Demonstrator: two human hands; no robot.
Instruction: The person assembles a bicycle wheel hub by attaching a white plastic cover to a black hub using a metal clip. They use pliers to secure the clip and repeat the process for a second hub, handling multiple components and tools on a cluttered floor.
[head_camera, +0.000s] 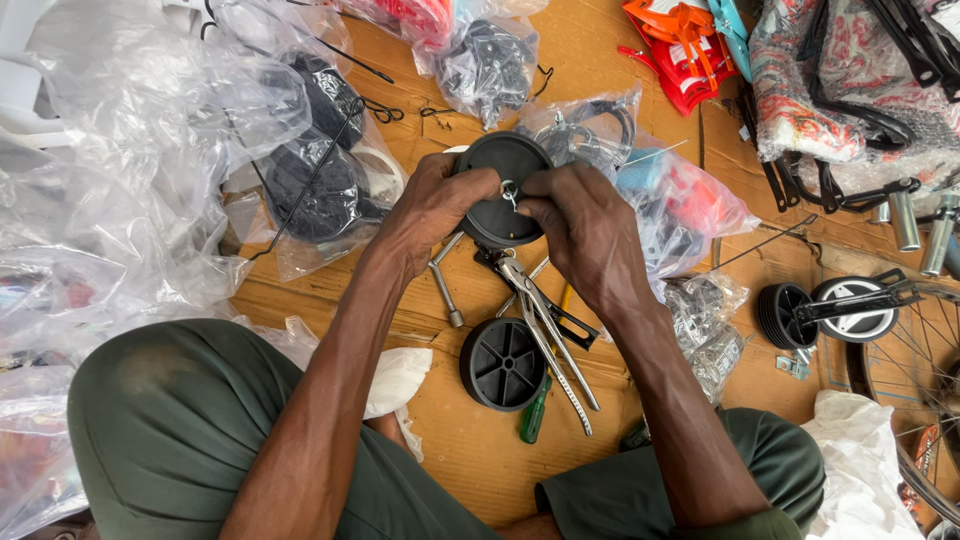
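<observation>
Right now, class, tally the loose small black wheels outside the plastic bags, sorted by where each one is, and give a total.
Held in the hands: 1, a black wheel gripped by the left hand and right hand
Lying flat on the floor: 1, black wheel
On the bracket at right: 2, black-tyred wheels
Total: 4

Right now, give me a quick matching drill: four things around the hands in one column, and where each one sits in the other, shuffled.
Things:
1. black wheel
2. second black wheel
3. pliers
4. green-handled screwdriver

Places:
A. flat on the cardboard below the hands
B. held up in the left hand, with the right hand at its hub
C. lying near the right forearm, handles spread
D. just right of the lying wheel, near the knee

Pairs: 1-B, 2-A, 3-C, 4-D
</observation>
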